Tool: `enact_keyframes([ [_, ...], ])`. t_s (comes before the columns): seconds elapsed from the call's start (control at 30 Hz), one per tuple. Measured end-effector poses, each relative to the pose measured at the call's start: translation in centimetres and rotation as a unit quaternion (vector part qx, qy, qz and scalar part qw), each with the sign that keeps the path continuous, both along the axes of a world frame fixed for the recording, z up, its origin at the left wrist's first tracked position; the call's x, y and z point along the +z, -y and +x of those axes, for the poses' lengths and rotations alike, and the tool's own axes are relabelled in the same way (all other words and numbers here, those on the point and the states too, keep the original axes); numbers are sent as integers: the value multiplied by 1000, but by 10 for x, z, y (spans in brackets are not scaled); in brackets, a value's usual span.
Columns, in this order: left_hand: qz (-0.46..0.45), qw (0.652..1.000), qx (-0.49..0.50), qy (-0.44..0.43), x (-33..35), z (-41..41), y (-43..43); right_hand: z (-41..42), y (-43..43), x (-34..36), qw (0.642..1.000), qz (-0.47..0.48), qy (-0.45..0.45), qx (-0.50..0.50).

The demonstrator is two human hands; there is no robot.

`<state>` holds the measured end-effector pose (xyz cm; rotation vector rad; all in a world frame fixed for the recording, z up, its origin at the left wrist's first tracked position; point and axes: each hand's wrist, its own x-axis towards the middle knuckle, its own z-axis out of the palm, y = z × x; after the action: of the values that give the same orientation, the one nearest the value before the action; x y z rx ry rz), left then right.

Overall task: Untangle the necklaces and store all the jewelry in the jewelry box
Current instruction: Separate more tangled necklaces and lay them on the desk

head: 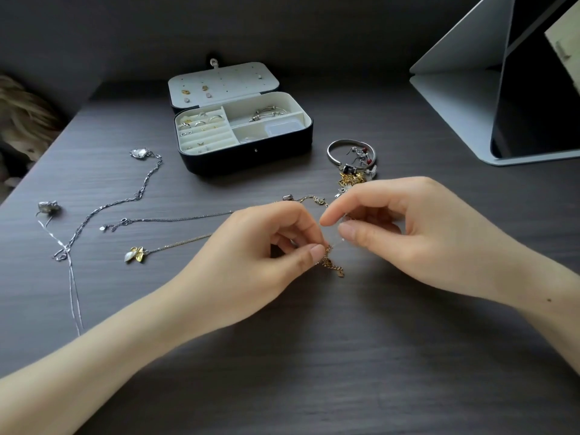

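Observation:
My left hand (266, 246) pinches a tangled knot of gold chain (331, 265) just above the table. My right hand (405, 227) pinches a thin strand running from the same knot. A gold chain with a clasp (309, 199) lies just behind my fingers. To the left lie a long silver necklace (138, 193), a thin silver chain (175, 219), a gold necklace with a pearl leaf pendant (135, 254) and a silver pendant (48, 207). The open jewelry box (246, 153) stands behind, with rings, earrings and bangles inside.
A pile of a silver bangle (339, 149), charms and gold pieces (351, 178) sits right of the box. A tablet in a folded grey stand (502, 98) occupies the back right. The dark wooden table's left edge (40, 161) runs diagonally.

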<state>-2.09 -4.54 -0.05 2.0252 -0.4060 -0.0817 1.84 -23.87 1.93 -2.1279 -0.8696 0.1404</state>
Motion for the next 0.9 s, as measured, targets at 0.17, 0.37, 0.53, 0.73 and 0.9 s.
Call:
enact_keyframes([
  [0.17,-39,998,-3,-41,0,3,-1,1,0,-4,1000,-19,17,-16],
  [0.37,-73,994,8,-76,1,4,-1,1,-3,-8,996,-49,61,-49],
  [0.53,-105,989,25,-96,2,6,0,-3,-4,-12,978,-121,150,-75],
  [0.73,-122,986,47,-103,4,5,2,-10,-6,-10,979,-94,162,-81],
  [0.9,-100,988,75,-91,2,4,1,-13,-12,-15,978,-97,161,-92],
])
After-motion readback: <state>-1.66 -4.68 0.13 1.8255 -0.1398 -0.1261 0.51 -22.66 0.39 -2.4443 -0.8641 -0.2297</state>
